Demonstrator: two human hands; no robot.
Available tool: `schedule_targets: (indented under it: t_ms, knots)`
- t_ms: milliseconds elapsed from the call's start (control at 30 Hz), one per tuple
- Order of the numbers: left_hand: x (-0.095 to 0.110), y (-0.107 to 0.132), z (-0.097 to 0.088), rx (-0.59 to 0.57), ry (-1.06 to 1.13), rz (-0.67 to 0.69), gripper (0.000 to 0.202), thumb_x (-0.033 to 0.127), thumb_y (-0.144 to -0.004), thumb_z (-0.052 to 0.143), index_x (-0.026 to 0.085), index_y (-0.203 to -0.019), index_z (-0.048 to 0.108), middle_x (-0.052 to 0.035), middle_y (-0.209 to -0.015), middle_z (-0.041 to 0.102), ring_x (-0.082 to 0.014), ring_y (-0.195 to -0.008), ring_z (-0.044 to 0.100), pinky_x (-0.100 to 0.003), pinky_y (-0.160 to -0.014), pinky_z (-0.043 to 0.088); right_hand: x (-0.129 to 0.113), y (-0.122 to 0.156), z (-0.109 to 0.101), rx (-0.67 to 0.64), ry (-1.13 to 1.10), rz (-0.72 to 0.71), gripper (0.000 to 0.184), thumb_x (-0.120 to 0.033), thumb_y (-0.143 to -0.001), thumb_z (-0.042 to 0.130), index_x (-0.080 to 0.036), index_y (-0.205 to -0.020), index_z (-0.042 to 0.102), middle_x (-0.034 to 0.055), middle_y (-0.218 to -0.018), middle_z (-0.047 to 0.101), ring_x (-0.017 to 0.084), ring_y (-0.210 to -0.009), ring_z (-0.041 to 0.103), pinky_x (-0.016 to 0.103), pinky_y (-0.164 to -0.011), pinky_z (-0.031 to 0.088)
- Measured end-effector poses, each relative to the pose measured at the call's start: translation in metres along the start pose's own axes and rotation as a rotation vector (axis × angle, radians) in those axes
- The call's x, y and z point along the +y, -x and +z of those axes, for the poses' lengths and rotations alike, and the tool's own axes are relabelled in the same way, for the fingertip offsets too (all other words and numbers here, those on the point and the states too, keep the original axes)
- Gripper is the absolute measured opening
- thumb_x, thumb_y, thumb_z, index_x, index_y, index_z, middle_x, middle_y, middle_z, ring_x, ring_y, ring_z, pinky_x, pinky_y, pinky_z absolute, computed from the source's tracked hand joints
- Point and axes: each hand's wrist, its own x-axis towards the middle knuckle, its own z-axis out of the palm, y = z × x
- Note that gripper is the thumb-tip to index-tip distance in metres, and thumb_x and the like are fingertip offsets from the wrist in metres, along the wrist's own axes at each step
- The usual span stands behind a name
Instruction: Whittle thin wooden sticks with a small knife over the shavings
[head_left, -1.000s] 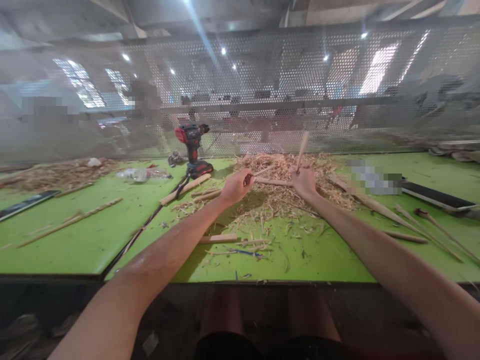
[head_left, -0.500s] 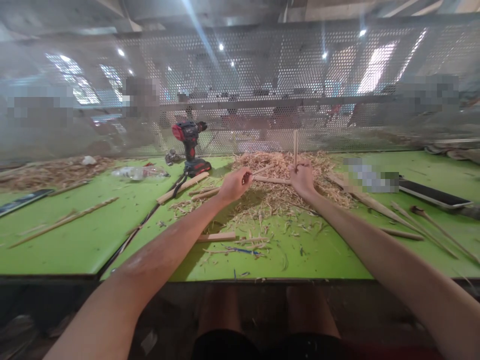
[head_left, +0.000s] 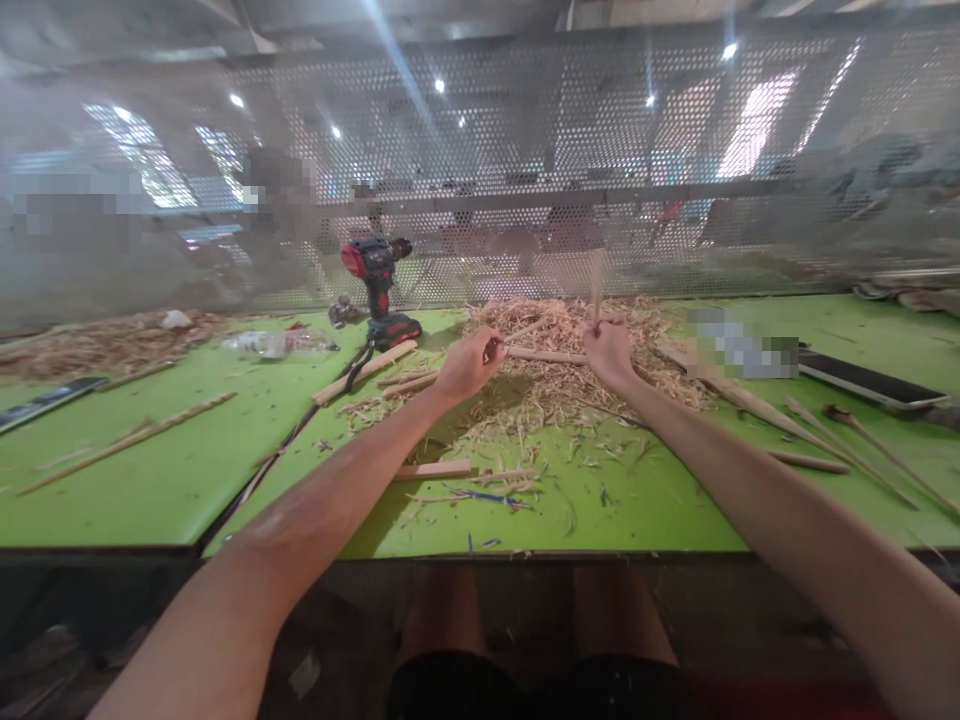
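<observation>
At the left of the frame, a brown stick (head_left: 135,439) lies diagonally on the green table (head_left: 660,525). Nearer to the upper centre, a red and black drill (head_left: 380,290) stands upright, with a pale wooden strip (head_left: 365,374) lying just in front of it. Below, at lower centre, the left forearm hides part of a short wooden block (head_left: 442,470).

In the centre, the left hand (head_left: 466,366) is curled, its thumb and fingers bent close together. From its fingertips, a thin stick (head_left: 525,330) points to the upper right, and a flat wooden piece (head_left: 546,355) runs nearly level towards the right hand (head_left: 609,354). How firmly the left fingers close on either, I cannot tell.

The right hand is folded into a fist around an upright stick (head_left: 598,285), which rises above the grip. Wood shavings (head_left: 536,318) are heaped behind and between the hands. To the right of them, a long tapered stick (head_left: 757,406) lies slanted, near a flat black-topped object (head_left: 870,376).
</observation>
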Motion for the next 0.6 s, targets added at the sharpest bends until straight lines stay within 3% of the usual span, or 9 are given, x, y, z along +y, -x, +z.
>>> schedule_targets:
  t_ms: [167,367,600]
  knots:
    - [0.001,0.0,0.0,-0.004,-0.024,-0.005,0.01,0.019,-0.098,0.058,0.02,-0.105,0.066,-0.0056,-0.088,0.074,-0.0198,-0.078,0.068,-0.032,-0.077,0.051,0.001,0.0,-0.001,0.008,-0.018,-0.038,0.023,-0.016,-0.095,0.051,-0.015,-0.096,0.074,0.0185,-0.128,0.061,0.029,-0.119,0.058,0.041,-0.109,0.047]
    - [-0.002,0.0,0.002,0.006,-0.018,0.033,0.008,0.02,-0.097,0.058,0.021,-0.102,0.064,-0.004,-0.086,0.072,-0.0184,-0.077,0.066,-0.03,-0.075,0.05,0.009,-0.002,0.003,0.032,-0.036,-0.06,0.025,-0.025,-0.094,0.054,-0.026,-0.094,0.079,0.016,-0.123,0.064,0.034,-0.122,0.062,0.05,-0.109,0.052]
    - [-0.001,0.0,0.002,0.024,-0.008,0.039,0.007,0.02,-0.096,0.058,0.022,-0.1,0.063,-0.0042,-0.087,0.072,-0.018,-0.076,0.065,-0.031,-0.075,0.051,0.016,-0.003,0.007,0.039,-0.033,-0.086,0.027,-0.034,-0.094,0.055,-0.03,-0.096,0.081,0.0165,-0.117,0.066,0.038,-0.119,0.063,0.059,-0.11,0.052]
